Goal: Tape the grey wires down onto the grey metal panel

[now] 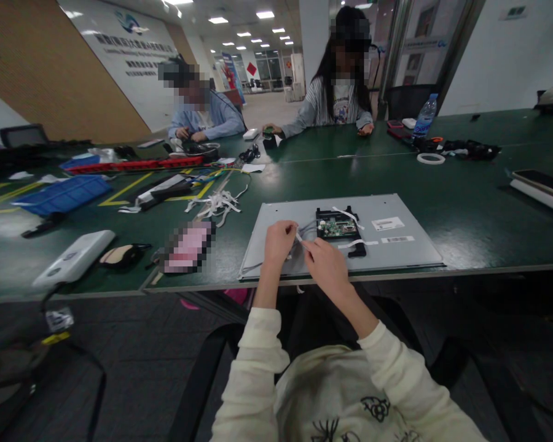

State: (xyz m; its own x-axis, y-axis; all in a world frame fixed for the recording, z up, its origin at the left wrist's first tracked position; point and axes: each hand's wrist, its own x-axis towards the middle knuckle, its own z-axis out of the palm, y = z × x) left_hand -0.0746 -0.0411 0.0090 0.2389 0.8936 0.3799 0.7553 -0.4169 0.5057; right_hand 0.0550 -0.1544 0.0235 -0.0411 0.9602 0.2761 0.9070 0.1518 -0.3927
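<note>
A flat grey panel (410,248) lies on the green table in front of me. On it sits a black bracket (360,247) around a green circuit board (338,227), with white tape strips (357,244) across the bracket. Grey cables run from the board toward my hands. Over the panel's left part, my left hand (280,240) is closed in a pinch at a small white strip (298,234). My right hand (325,261) pinches the lower end of that strip, close beside the left fingertips. The fingertips partly hide the strip and cables.
Left of the panel lie white strip scraps (221,204), a phone (188,247), a white power bank (76,258), a mouse (120,256) and a blue basket (64,195). Two people sit across the table (304,178). A bottle (425,116) and tape roll (431,158) are at the back right.
</note>
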